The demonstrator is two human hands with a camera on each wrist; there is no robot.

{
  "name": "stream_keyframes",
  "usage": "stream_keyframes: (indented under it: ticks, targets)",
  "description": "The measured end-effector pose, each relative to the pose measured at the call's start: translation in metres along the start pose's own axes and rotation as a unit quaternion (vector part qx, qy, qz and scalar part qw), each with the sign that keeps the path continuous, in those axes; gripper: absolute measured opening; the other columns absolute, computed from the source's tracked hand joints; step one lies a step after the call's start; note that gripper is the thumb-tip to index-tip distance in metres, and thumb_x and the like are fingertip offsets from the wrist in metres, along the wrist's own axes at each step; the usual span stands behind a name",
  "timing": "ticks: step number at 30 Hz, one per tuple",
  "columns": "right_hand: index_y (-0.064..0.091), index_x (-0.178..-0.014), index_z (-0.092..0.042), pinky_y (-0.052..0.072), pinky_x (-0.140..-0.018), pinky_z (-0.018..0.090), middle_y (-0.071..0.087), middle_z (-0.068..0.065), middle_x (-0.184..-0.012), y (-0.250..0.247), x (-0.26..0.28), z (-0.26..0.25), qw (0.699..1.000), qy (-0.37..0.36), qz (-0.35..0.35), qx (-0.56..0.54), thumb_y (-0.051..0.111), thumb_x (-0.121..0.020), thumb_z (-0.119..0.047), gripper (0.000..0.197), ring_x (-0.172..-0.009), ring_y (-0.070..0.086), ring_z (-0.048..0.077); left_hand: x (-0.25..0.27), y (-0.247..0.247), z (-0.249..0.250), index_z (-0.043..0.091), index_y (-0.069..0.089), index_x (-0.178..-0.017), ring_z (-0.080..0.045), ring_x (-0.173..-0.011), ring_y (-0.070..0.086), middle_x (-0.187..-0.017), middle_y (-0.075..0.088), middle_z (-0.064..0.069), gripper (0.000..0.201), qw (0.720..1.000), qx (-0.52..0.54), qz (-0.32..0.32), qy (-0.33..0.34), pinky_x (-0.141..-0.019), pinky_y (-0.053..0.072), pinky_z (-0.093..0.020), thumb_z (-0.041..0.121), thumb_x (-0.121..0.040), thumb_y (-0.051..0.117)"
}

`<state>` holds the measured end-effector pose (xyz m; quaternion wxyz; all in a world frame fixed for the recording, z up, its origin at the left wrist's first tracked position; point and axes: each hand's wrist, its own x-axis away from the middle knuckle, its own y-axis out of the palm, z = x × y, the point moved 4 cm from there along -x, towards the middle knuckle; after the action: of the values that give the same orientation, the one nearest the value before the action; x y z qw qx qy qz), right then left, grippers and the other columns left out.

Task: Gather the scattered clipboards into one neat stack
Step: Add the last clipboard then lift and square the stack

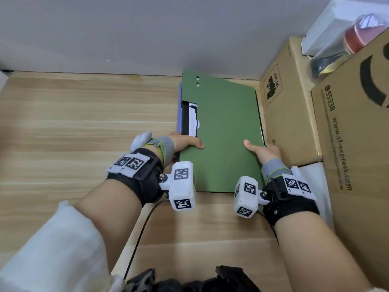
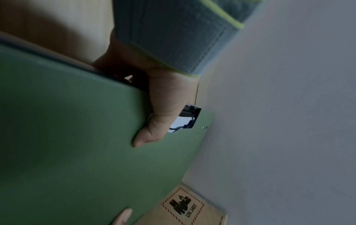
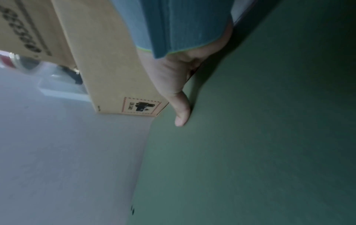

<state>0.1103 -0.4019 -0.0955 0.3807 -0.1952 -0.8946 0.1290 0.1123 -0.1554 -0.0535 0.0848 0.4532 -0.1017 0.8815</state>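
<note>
A green clipboard [image 1: 223, 131] lies on top of a stack at the right of the wooden desk, with a purple clipboard [image 1: 179, 114] peeking out beneath its left edge. A black and white clip [image 1: 190, 120] shows through a notch. My left hand [image 1: 185, 143] grips the stack's left edge, thumb on top of the green clipboard [image 2: 77, 137], fingers hidden underneath. My right hand [image 1: 263, 151] grips the right edge, its thumb lying on the green clipboard [image 3: 260, 137]. The right fingers are hidden below.
Cardboard boxes [image 1: 294, 106] stand tight against the stack's right side, with a white box [image 1: 328, 26] and a red-lidded jar [image 1: 362, 32] on top. A grey wall [image 1: 147, 32] runs behind. Bare wooden desk [image 1: 84, 123] stretches to the left. Black cables [image 1: 139, 234] trail near me.
</note>
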Motion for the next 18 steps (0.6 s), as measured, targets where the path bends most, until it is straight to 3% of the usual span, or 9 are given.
stream_keyframes:
  ticks: [3, 6, 10, 14, 16, 18]
  targets:
    - [0.06, -0.119, -0.006, 0.051, -0.096, 0.047, 0.068, 0.015, -0.117, 0.003, -0.006, -0.004, 0.999, -0.042, 0.029, 0.012, 0.08, -0.053, -0.041, 0.078, -0.104, 0.066, 0.032, -0.006, 0.003, 0.007, 0.0, 0.058, -0.12, -0.032, -0.083, 0.068, -0.104, 0.071, -0.018, 0.084, 1.0, 0.015, 0.008, 0.003, -0.086, 0.055, -0.052, 0.019, -0.04, 0.078]
    - [0.054, -0.127, -0.012, 0.044, -0.103, 0.047, 0.059, 0.013, -0.131, 0.009, -0.003, -0.008, 0.994, -0.066, 0.055, 0.062, 0.066, -0.042, -0.058, 0.097, -0.119, 0.057, 0.033, -0.008, 0.001, 0.015, -0.002, 0.058, -0.121, -0.03, -0.079, 0.066, -0.101, 0.07, -0.018, 0.08, 1.0, 0.016, 0.013, 0.01, -0.088, 0.055, -0.051, 0.019, -0.046, 0.075]
    - [0.038, -0.143, -0.014, 0.016, -0.12, 0.035, 0.014, 0.007, -0.159, 0.018, 0.012, -0.018, 0.973, -0.134, 0.047, 0.18, 0.067, -0.079, -0.034, 0.074, -0.146, 0.015, 0.026, -0.017, 0.004, 0.019, 0.002, 0.051, -0.127, -0.029, -0.077, 0.066, -0.112, 0.068, -0.018, 0.084, 0.999, 0.009, 0.033, 0.009, -0.071, 0.058, -0.04, 0.022, -0.05, 0.08]
    - [0.034, -0.146, -0.02, 0.01, -0.121, 0.038, 0.011, 0.003, -0.161, 0.023, 0.01, -0.015, 0.967, -0.163, 0.033, 0.195, 0.061, -0.086, -0.03, 0.067, -0.149, 0.009, 0.021, -0.021, 0.012, 0.025, 0.003, 0.044, -0.129, -0.024, -0.068, 0.062, -0.11, 0.066, -0.017, 0.075, 0.999, 0.014, 0.03, 0.011, -0.054, 0.051, -0.027, 0.018, -0.064, 0.078]
    - [0.033, -0.146, -0.021, 0.01, -0.121, 0.038, 0.01, 0.002, -0.161, 0.022, 0.009, -0.014, 0.968, -0.166, 0.031, 0.185, 0.06, -0.087, -0.031, 0.066, -0.149, 0.008, 0.02, -0.021, 0.013, 0.031, 0.005, 0.043, -0.127, -0.024, -0.075, 0.062, -0.108, 0.062, -0.014, 0.073, 0.999, 0.002, 0.049, 0.013, -0.056, 0.048, -0.027, 0.022, -0.065, 0.078]
    - [0.033, -0.146, -0.021, 0.01, -0.122, 0.038, 0.01, 0.002, -0.161, 0.02, 0.006, -0.015, 0.967, -0.169, 0.037, 0.186, 0.059, -0.087, -0.031, 0.065, -0.149, 0.008, 0.02, -0.024, 0.013, 0.033, 0.008, 0.047, -0.125, -0.03, -0.096, 0.065, -0.117, 0.063, -0.012, 0.085, 0.997, -0.033, 0.065, 0.005, -0.076, 0.055, -0.036, 0.034, -0.052, 0.081]
